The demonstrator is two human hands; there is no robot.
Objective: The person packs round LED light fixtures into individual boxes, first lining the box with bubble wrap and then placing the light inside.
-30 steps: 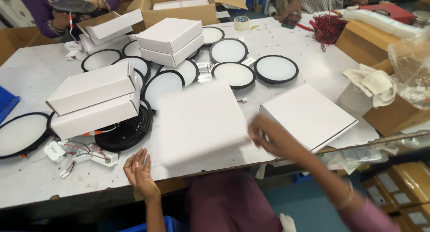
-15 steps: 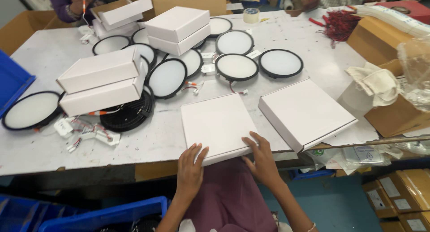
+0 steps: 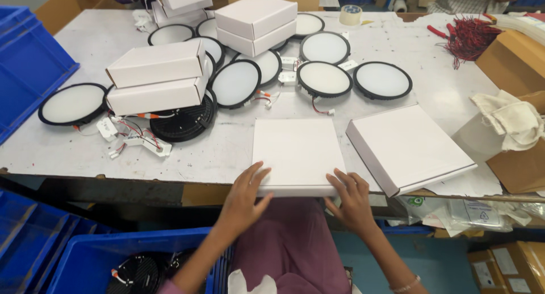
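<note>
A flat white square box (image 3: 298,155) is shown at lower centre, on the near edge of the counter (image 3: 227,152). The left hand (image 3: 245,198) and right hand (image 3: 352,200) are pressed on its near corners, fingers spread, nothing clamped; the box extends away from the fingers toward upper frame.

White flat square box (image 3: 297,153), closed, lying flat at near edge of desk (image 3: 227,152), near side sticking slightly over edge. Plain lid, no marks.

Bright, even overhead light, soft faint shadows, sharp focus, slight wide-angle bending at the edges.
</note>
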